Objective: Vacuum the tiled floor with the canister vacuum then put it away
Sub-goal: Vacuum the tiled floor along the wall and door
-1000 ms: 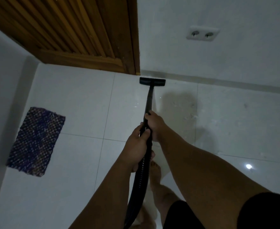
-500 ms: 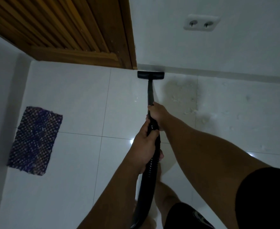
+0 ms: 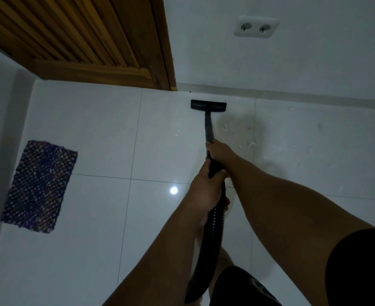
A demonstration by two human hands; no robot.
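A black vacuum wand (image 3: 209,129) runs from my hands to a flat black floor nozzle (image 3: 208,105), which rests on the white tiled floor (image 3: 98,129) a little short of the wall base. My right hand (image 3: 220,152) grips the wand higher up. Just behind it, my left hand (image 3: 206,188) is closed around the joint where the ribbed black hose (image 3: 206,246) begins. The hose drops down past my legs and out of view. The canister itself is out of sight. Pale dust and crumbs (image 3: 245,138) lie on the tiles right of the wand.
A slatted wooden door (image 3: 89,40) stands at the upper left, its frame just left of the nozzle. A white wall with a double socket (image 3: 256,26) faces me. A dark woven mat (image 3: 38,186) lies on the left by another wall.
The nozzle went forward to the wall base half a second ago and now sits slightly back from it. Both hands kept their grip on the wand.
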